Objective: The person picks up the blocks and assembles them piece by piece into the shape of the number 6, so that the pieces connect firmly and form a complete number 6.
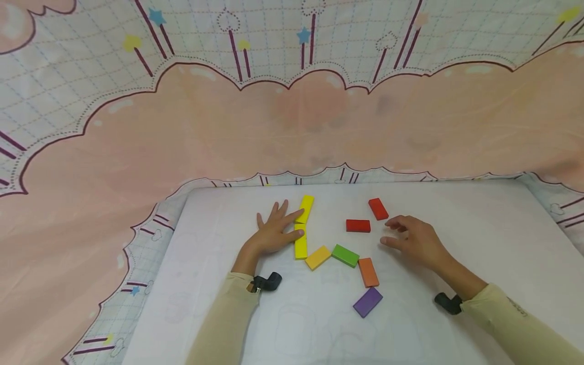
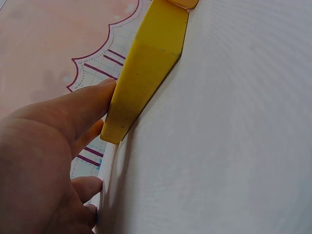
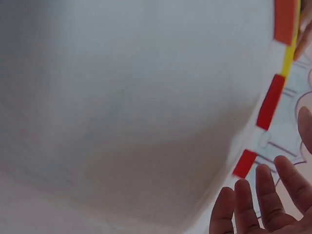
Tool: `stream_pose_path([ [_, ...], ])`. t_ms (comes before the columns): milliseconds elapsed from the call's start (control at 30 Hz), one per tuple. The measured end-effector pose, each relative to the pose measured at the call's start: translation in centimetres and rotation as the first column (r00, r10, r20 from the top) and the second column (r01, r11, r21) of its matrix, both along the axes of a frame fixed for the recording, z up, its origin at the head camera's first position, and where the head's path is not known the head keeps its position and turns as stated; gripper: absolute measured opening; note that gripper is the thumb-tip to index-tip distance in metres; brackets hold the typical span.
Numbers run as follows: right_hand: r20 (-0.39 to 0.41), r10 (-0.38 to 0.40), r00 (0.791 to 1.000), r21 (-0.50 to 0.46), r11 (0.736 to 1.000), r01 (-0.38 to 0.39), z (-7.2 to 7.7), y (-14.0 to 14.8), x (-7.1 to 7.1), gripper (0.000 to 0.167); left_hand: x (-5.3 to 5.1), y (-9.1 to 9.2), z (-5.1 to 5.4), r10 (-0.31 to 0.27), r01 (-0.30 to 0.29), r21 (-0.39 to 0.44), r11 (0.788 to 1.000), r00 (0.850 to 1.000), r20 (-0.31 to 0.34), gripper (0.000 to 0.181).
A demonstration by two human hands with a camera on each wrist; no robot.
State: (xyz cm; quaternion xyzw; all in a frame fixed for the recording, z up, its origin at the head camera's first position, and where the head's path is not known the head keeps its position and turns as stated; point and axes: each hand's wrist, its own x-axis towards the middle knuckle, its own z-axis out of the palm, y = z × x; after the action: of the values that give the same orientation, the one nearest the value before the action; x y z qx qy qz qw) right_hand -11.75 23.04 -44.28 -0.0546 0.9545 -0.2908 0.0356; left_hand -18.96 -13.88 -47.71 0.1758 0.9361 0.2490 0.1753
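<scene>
Two bright yellow blocks, a far one (image 1: 307,204) and a near one (image 1: 300,249), stand end to end on the white tabletop. My left hand (image 1: 271,233) spreads its fingers beside them, the index fingertip at the far one and the thumb on the near one. In the left wrist view the thumb touches the side of a yellow block (image 2: 146,58). On the right, my right hand (image 1: 421,240) hovers with loosely bent fingers and nothing in them. Closest to it are two red blocks, one slanted (image 1: 378,209) and one lying crosswise (image 1: 358,226).
From the near yellow block a bent chain runs rightward and nearer: amber block (image 1: 318,257), green block (image 1: 345,256), orange block (image 1: 368,272) and purple block (image 1: 367,302). A patterned cloth (image 1: 292,126) hangs behind the white tabletop (image 1: 205,304).
</scene>
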Motion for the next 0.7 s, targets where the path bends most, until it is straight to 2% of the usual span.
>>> stream_pose_path([
  [267,0.014,0.016,1.0,0.079,0.997,-0.017,-1.1,0.6,-2.9,0.06,0.0,0.1,0.1,0.002,-0.002,0.006,1.0,1.0,0.007,0.065],
  [400,0.049,0.004,0.999,0.105,0.994,-0.009,-1.1,0.6,-4.2,0.07,0.0,0.1,0.1,-0.001,0.001,0.008,1.0,1.0,0.005,0.065],
  [700,0.154,0.001,0.988,0.111,0.994,-0.019,-0.8,0.5,-6.2,0.077,0.0,-0.1,-0.1,-0.005,0.006,0.024,1.0,1.0,-0.002,0.065],
])
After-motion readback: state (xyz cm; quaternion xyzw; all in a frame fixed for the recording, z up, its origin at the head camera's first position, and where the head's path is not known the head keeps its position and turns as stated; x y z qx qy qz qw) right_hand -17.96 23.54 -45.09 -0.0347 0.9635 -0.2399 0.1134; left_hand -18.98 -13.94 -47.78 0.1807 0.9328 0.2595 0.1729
